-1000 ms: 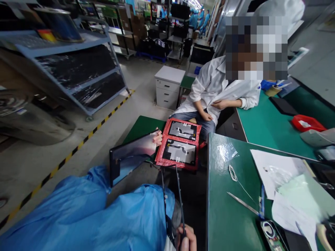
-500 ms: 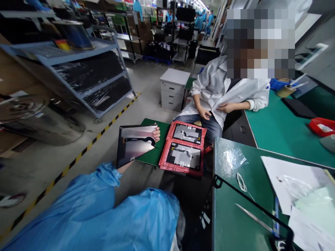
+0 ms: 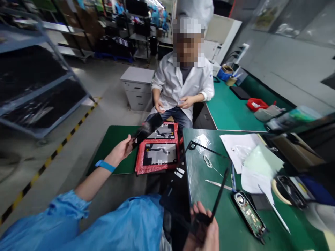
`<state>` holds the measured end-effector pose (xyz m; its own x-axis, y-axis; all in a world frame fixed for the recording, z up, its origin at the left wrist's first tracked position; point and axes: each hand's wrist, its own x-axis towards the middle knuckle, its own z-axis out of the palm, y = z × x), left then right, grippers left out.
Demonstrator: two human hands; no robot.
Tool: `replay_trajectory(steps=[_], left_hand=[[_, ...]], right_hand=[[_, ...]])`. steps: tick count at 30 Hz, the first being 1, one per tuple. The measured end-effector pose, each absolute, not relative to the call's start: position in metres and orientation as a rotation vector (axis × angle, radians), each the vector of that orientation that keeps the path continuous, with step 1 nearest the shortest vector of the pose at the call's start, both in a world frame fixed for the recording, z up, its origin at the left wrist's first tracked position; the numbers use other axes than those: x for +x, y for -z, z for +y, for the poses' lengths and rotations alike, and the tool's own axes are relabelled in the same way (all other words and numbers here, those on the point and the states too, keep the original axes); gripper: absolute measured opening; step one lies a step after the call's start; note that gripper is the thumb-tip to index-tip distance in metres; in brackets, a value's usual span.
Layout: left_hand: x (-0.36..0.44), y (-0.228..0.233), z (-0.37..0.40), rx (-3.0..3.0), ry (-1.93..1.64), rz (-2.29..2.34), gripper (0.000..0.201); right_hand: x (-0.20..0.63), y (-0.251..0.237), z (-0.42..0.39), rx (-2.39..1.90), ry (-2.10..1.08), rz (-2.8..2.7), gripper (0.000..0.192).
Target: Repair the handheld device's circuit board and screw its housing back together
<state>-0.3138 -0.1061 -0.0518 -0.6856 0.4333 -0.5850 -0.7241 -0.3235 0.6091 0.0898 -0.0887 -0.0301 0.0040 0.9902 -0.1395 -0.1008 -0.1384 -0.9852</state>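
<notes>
Blue sleeve aside, my left hand (image 3: 121,150) is stretched out at about ten o'clock, fingers pinched on the edge of a dark panel (image 3: 146,129), blurred, which hangs over the far end of the red tray (image 3: 140,164). I judge this the step of laying the panel into or lifting it off that stack; which one I cannot tell. The next move calls for keeping it level and clear of the parts below. My right hand (image 3: 202,232), at six o'clock, is clenched on one thin black frame (image 3: 206,181) tilted above the green bench (image 3: 222,223). Count: two trayed boards, one panel, one frame, one pair of tweezers (image 3: 218,185), one person in a white coat (image 3: 183,82) at twelve.
</notes>
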Motion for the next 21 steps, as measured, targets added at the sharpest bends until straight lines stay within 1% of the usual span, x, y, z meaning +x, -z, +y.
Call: replay_trajectory(steps=[2, 3, 5, 6, 8, 10, 12, 14, 17, 21], left_hand=[[-0.306, 0.05, -0.101, -0.394, -2.038, 1.173, 0.02], [-0.301, 0.049, -0.099, -0.379, -2.031, 1.172, 0.015], [-0.289, 0.047, -0.096, -0.342, -2.012, 1.165, 0.008], [-0.283, 0.045, -0.095, -0.321, -2.0, 1.16, 0.008], [-0.27, 0.041, -0.095, -0.28, -1.968, 1.151, 0.015], [-0.258, 0.036, -0.095, -0.24, -1.923, 1.139, 0.028], [-0.247, 0.032, -0.096, -0.188, -1.864, 1.13, 0.041], [-0.238, 0.027, -0.097, -0.134, -1.822, 1.152, 0.05], [-0.225, 0.021, -0.097, -0.056, -1.819, 1.218, 0.057], [-0.209, 0.01, -0.098, 0.027, -1.796, 1.32, 0.061]], right_hand=[[0.07, 0.029, -0.084, -1.216, -1.383, -0.96, 0.039], [0.061, 0.028, -0.081, -1.226, -1.394, -0.933, 0.041], [0.044, 0.029, -0.077, -1.236, -1.438, -0.915, 0.05], [0.037, 0.029, -0.074, -1.223, -1.474, -0.912, 0.055], [0.024, 0.028, -0.07, -1.168, -1.559, -0.911, 0.06], [0.014, 0.025, -0.065, -1.118, -1.617, -0.912, 0.059], [0.004, 0.023, -0.06, -1.096, -1.628, -0.927, 0.057], [-0.006, 0.021, -0.055, -1.097, -1.605, -0.949, 0.057], [-0.019, 0.021, -0.047, -1.11, -1.565, -0.92, 0.06], [-0.031, 0.02, -0.038, -1.041, -1.624, -0.859, 0.06]])
